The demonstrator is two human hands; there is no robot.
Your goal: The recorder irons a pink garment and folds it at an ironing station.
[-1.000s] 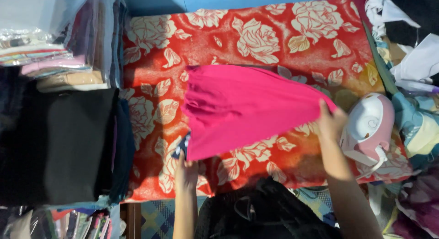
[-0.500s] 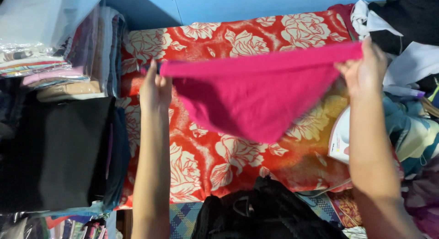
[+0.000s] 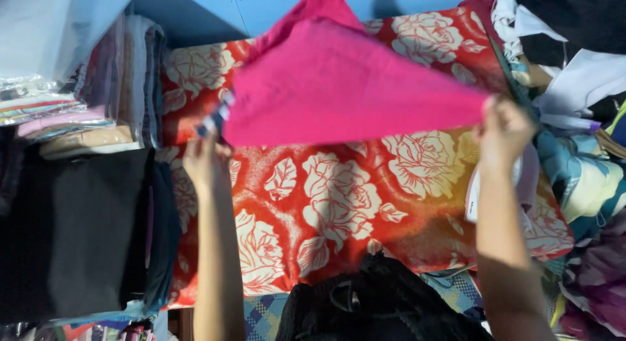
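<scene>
Clear plastic bags (image 3: pixel 59 60) of folded cloth are stacked at upper left

The pink cloth (image 3: pixel 345 87) goes past the top edge, so we cannot see its tip. It is blurry, and it hides part of the red flower blanket (image 3: pixel 339 204) behind it. Our left hand (image 3: pixel 205 162) has its fingers (image 3: pixel 218 133) tucked behind the cloth's corner. Our right hand (image 3: pixel 505 132) covers most of the white iron (image 3: pixel 475 194). The dark bag (image 3: pixel 378 305) is cut off at the bottom. The clothes pile (image 3: pixel 574 47) runs off the right side.
</scene>
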